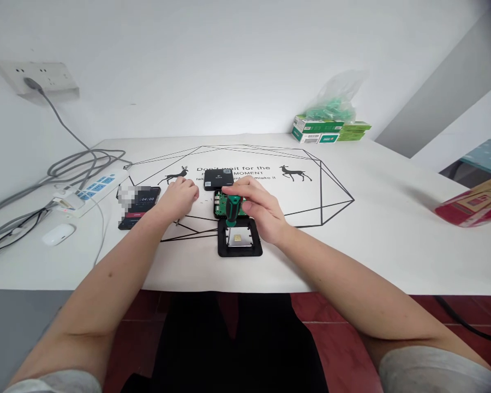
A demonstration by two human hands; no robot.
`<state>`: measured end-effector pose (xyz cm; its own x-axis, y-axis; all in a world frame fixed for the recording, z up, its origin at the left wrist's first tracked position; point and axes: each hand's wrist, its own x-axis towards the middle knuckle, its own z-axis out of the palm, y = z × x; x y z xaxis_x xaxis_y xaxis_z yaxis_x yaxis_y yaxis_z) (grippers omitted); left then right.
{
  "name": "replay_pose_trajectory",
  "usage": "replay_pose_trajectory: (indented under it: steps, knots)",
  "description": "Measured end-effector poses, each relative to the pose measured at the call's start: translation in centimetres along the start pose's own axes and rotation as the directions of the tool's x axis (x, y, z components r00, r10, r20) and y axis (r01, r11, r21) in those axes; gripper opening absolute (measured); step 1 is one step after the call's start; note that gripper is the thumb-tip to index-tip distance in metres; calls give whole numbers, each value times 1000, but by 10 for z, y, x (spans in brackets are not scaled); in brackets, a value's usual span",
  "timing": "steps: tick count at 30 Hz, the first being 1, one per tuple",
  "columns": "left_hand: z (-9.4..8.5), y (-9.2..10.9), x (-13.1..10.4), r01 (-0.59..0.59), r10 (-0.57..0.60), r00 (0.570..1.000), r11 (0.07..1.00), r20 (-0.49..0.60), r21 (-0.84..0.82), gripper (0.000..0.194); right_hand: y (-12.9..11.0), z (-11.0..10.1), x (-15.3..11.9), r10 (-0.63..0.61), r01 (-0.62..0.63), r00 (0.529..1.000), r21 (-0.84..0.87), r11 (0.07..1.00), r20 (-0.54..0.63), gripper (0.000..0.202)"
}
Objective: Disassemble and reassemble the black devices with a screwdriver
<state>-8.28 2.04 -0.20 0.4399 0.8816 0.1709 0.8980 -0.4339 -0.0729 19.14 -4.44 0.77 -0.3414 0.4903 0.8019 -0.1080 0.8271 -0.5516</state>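
Note:
My right hand (pixel 262 208) is closed around the green and black handle of a screwdriver (pixel 232 209). It is held over a green circuit board (pixel 219 206) in a black housing, and its tip is hard to make out. Just in front of the board lies a black casing half (pixel 240 252) with a silver plate inside. Behind the board sits a flat black lid (pixel 218 179) with small labels. To the left, my left hand (pixel 181 197) rests at the mat with fingers curled together; whatever they pinch is hidden. A few tiny dark pieces, perhaps screws, lie beside its fingertips.
A phone (pixel 143 204) lies left of my left hand, near a white power strip (pixel 100 188), coiled grey cables and a white mouse-like case (pixel 59 234). Green boxes (pixel 317 128) under a plastic bag stand at the back right. A red package (pixel 472 204) is at far right.

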Motion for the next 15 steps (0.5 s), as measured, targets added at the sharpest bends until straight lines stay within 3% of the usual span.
replay_pose_trajectory:
  steps: [4,8,11,15]
  knots:
    - [-3,3,2,-30,28,999,998,-34,-60,26,-2,-1,2,13,-13,1000,-5,1000,-3,37]
    - [-10,10,0,-151,141,988,975,-68,-166,23,0,7,2,12,-12,998,-6,1000,-62,28]
    - [-14,19,-3,-221,198,973,944,-115,-246,21,2,15,-1,82,-68,989,113,991,-127,23]
    - [-17,32,-7,-299,269,954,897,-135,-325,21,3,22,-4,212,-182,968,208,961,-133,38]
